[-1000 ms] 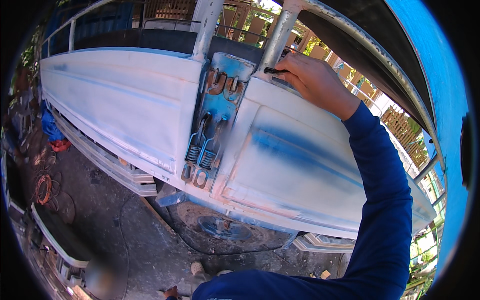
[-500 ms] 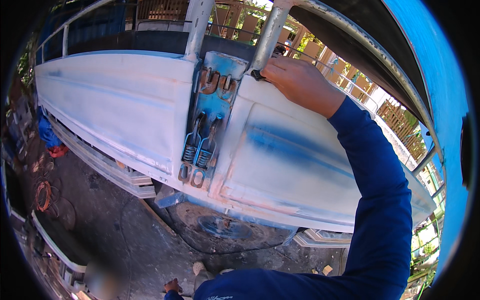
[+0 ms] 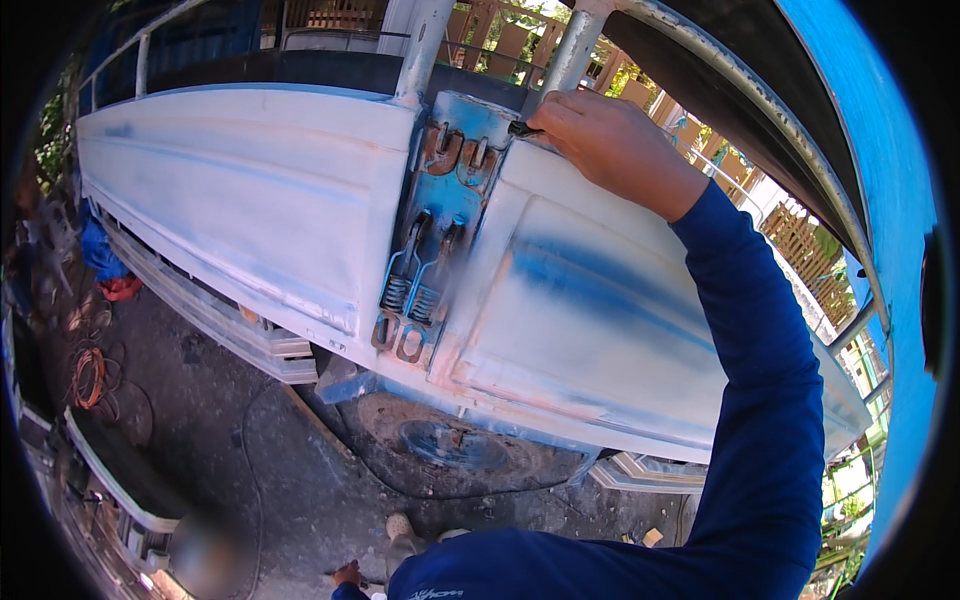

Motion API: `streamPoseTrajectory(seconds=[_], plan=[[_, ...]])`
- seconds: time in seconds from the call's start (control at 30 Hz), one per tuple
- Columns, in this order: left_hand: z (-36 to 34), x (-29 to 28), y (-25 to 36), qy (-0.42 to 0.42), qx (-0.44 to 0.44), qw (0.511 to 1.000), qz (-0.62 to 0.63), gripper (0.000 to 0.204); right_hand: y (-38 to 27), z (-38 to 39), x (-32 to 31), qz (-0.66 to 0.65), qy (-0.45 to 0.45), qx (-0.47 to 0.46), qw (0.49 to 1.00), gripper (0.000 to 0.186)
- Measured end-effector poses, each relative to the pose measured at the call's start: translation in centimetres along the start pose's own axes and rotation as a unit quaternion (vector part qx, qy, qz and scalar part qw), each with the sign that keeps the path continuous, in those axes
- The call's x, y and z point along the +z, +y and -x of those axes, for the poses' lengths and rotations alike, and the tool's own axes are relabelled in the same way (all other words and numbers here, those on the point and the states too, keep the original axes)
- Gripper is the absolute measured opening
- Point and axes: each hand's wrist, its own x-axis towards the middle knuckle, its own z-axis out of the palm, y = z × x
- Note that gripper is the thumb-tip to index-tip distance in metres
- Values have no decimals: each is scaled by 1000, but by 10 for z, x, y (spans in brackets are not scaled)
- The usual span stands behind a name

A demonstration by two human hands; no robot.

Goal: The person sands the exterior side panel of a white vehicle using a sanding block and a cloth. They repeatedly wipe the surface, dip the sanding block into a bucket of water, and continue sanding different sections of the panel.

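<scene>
1. Landmark on my feed: the blue latch bay (image 3: 446, 205), a recess with 2 rusty hook latches (image 3: 476, 162) high up inside and 2 coil springs (image 3: 396, 294) low down.
2. Right hand (image 3: 622, 148): just beyond the bay's upper right corner, palm down, fingertips pinching a small black piece (image 3: 521, 129).
3. Black piece: right beside the bay's top, by the near upper corner of the right panel; I can't tell if it touches.
4. Left hand (image 3: 347, 573): far below the bay, low over the floor (image 3: 330, 480). Too small for me to tell if its fingers grip anything.
5. Surface: left panel (image 3: 250, 190) left of the bay, whitish, faint blue streaks. Right panel (image 3: 560, 360) right of it, whitish too, with a broad blue smear and pinkish-brown wear along the lower edge nearest the bay.
6. Above the bay: 2 scuffed metal posts (image 3: 421, 55), dark interior behind, sunlit slats and greenery further off.
7. Below the bay: grimy round disc (image 3: 455, 445), dark stained floor, a shoe (image 3: 398, 527).
8. Well left of the bay: orange cable coil (image 3: 88, 378), blue bundle (image 3: 100, 255).
9. Far right of the bay: bright blue sheet (image 3: 915, 200), curved.
</scene>
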Motion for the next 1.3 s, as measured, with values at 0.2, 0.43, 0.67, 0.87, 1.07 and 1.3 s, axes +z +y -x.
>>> streamPoseTrajectory(seconds=[0.2, 0.43, 0.67, 0.87, 1.07, 1.3], plan=[[6, -3, 5, -26, -128, 950, 284, 36, 10, 25, -9, 11, -47, 47, 998, 15], [26, -103, 145, -93, -41, 626, 773, 42, 21, 34, -1, 35, -52, 3, 998, 16], [108, -327, 411, -132, 391, 613, 673, 61, -42, 90, -60, 4, 95, 96, 991, 20], [146, -473, 639, 196, 734, 591, 273, 49, -218, 190, 9, -294, 134, 249, 913, 20], [184, -483, 767, 260, 632, 703, -196, 48, -320, 213, 75, -444, 68, 368, 814, 20], [143, -519, 754, 242, 770, 531, -256, 57, -357, 293, 90, -434, -17, 509, 743, 20]])
